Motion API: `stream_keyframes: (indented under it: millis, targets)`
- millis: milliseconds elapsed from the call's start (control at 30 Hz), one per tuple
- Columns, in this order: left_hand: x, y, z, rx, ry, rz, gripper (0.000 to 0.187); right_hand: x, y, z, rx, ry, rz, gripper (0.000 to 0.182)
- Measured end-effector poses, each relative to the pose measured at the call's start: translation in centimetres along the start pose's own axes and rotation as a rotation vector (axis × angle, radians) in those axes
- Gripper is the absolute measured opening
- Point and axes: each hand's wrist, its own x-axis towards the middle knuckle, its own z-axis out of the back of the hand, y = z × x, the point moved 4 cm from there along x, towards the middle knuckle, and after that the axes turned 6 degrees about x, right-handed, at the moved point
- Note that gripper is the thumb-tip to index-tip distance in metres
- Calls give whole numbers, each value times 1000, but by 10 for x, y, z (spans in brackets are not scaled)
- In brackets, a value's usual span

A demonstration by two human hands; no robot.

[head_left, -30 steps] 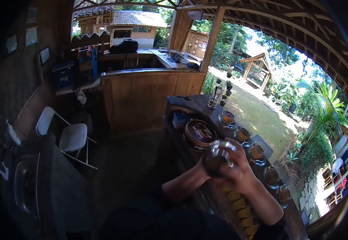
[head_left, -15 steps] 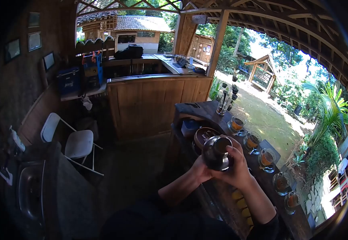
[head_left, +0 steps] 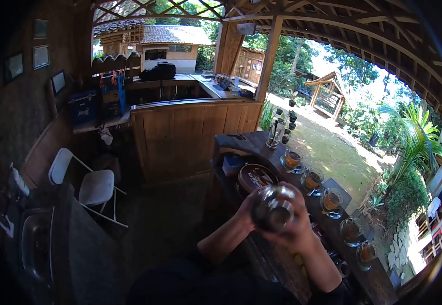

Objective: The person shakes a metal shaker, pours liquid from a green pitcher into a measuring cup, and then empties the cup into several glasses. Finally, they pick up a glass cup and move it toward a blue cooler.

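Observation:
A shiny, dark, rounded jar (head_left: 272,206) is held above the wooden counter (head_left: 277,254), blurred by motion. My left hand (head_left: 242,217) is closed around its left side. Wrapped over the right side and underneath is my right hand (head_left: 298,223); its fingers are partly smeared. What the jar contains cannot be made out. Just beyond it sits a round brown tin (head_left: 249,179) with lettering on its lid. Glass cups of amber drink on saucers, such as the near cup (head_left: 352,230) and the far cup (head_left: 293,158), line the counter's right ledge.
A stand with small dark cups (head_left: 291,119) rises at the ledge's far end. A blue box (head_left: 233,163) rests by the tin. Left are a white folding chair (head_left: 97,187) and a metal sink (head_left: 37,239). A wood-panelled counter (head_left: 195,137) stands ahead.
The jar has tipped in my hands, so its brownish top no longer faces me and a shiny round surface does. Both hands stay on it. The view has shifted slightly.

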Motion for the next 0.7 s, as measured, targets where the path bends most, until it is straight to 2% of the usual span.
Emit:
stream_keyframes:
  millis: [67,100,133,200,267,300,333,400,467,500,567,600,633,667,700]
  targets:
    - [-8,-15,-37,162,127,-84,32,26,61,6,-103,103,242,64]
    - [-13,-19,-60,148,299,-46,29,33,86,5,-235,119,361,55]
    - [-20,-21,-85,175,461,-170,31,34,105,4,-368,110,463,46]
    - [-29,-18,-98,191,451,-203,31,23,104,12,-190,44,402,48]
    - [-26,2,-69,157,188,-94,30,4,81,19,-6,-19,308,48]
    - [-34,14,-67,185,-19,-104,30,-8,62,22,51,-41,253,50]
    - [-21,35,-24,67,-86,-161,32,-21,43,25,109,-65,200,52]
    - [-27,42,-37,144,-16,-152,34,-29,42,32,222,-255,-104,59]
    - [-37,37,-57,155,-158,-190,33,-16,82,51,152,-48,19,55]
    - [-51,33,-89,147,-3,-139,31,-9,109,54,102,32,144,53]
    - [-65,35,-131,375,310,-459,33,-5,160,55,-44,89,345,49]
    - [-66,36,-137,240,474,-298,34,-9,176,54,-304,131,585,52]
    - [-70,42,-138,258,430,-308,35,-17,170,50,-302,131,583,52]
    - [-71,50,-132,203,346,-250,34,-29,153,48,-56,-32,507,53]
    - [-68,63,-116,164,187,-207,34,-33,145,59,43,-14,381,60]
